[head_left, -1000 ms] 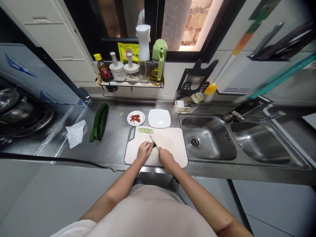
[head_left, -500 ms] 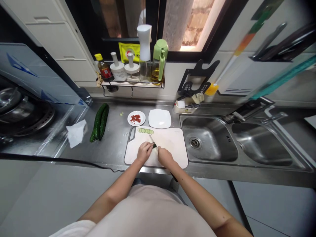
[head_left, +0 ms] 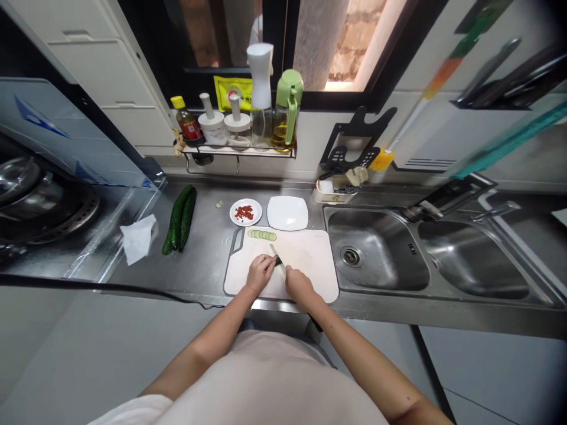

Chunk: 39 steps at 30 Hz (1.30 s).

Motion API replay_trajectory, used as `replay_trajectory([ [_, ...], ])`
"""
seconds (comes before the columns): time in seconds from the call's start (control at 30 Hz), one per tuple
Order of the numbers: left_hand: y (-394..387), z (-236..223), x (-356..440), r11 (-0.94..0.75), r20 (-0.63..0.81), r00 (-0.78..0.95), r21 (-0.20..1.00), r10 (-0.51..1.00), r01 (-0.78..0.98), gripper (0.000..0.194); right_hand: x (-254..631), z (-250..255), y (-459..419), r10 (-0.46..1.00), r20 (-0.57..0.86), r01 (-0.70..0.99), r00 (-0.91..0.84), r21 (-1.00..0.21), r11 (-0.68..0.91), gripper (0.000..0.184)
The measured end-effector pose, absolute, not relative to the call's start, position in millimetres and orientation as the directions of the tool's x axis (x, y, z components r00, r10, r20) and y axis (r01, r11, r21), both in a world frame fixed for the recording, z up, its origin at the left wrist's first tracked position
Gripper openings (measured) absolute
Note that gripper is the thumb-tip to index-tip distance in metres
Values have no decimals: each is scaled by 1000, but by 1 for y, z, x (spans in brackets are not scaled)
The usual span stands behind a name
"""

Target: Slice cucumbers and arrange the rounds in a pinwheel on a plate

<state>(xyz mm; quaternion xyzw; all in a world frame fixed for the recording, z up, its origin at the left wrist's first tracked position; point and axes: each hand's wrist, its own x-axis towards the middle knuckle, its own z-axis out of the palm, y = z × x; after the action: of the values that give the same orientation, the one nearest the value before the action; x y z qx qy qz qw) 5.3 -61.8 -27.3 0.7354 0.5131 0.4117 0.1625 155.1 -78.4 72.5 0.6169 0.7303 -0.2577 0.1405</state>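
Observation:
My left hand (head_left: 261, 271) is closed on a short piece of cucumber (head_left: 277, 260) on the white cutting board (head_left: 312, 254); most of the piece is hidden by the fingers. In my right hand (head_left: 299, 284) is a knife (head_left: 275, 251), its handle covered by my grip and its blade pointing up and left beside the cucumber piece. A row of thin cucumber slices (head_left: 262, 235) overlaps along the board's far left edge. Just beyond the board stand a small plate (head_left: 233, 219) of chopped red bits and a bare white square plate (head_left: 287, 213).
Two whole cucumbers (head_left: 179, 221) and a white paper towel (head_left: 138, 239) lie on the left. To the right is a double steel sink (head_left: 376, 251). A rack (head_left: 239, 153) with bottles and jars hangs behind, and a pot (head_left: 29, 188) sits at far left.
My right hand and the knife have shifted slightly right and down, away from the slices. The left hand stays on the cucumber piece. The whole view has drifted a little.

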Motion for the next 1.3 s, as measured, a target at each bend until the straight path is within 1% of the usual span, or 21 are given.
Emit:
replay_trajectory([
  [0.2,-63,-25,5,-410,420,142,662,896,628,20,149,71,-69,835,-506,967,-217,-229,113,29],
  [0.47,-63,-23,6,-412,427,135,666,894,621,20,156,71,-81,822,-535,976,-192,-191,103,25],
  [0.83,-62,-27,5,-414,429,135,666,893,620,20,153,69,-75,835,-506,971,-215,-200,128,26],
  [1.0,-62,-26,5,-416,431,138,661,892,625,19,156,68,-81,828,-524,976,-198,-186,115,26],
  [1.3,-62,-28,5,-409,424,135,668,896,622,19,151,66,-74,834,-506,971,-220,-198,135,25],
])
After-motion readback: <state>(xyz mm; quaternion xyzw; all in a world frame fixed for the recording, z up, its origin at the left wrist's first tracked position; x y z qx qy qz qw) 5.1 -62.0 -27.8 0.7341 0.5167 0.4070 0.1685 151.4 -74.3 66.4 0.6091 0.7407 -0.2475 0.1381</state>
